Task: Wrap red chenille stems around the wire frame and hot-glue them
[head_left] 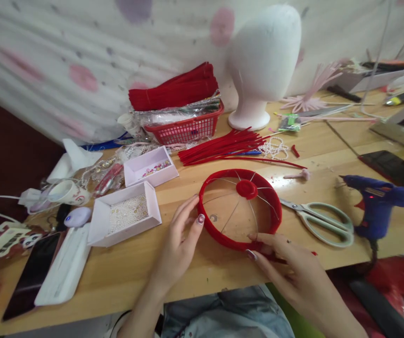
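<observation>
A round wire frame point(219, 237), its rim wrapped in red fuzzy chenille, is at the table's front. Thin bare wires run from the rim to a red disc point(247, 189) at its centre. My left hand point(178, 241) grips the rim's left side between thumb and fingers. At the near right, my right hand point(289, 263) pinches the rim; a short red strand end point(314, 253) sticks out beyond its fingers. Behind the frame lies a bundle of red chenille stems point(223, 146), with one loose stem stretching to the right.
Scissors point(323, 223) and a blue glue gun point(377, 202) lie to the right. A white foam head point(263, 61) and a red basket point(187, 131) stand behind. Left are a box of pearl beads point(127, 213), a box of coloured gems point(152, 166) and a phone point(34, 274).
</observation>
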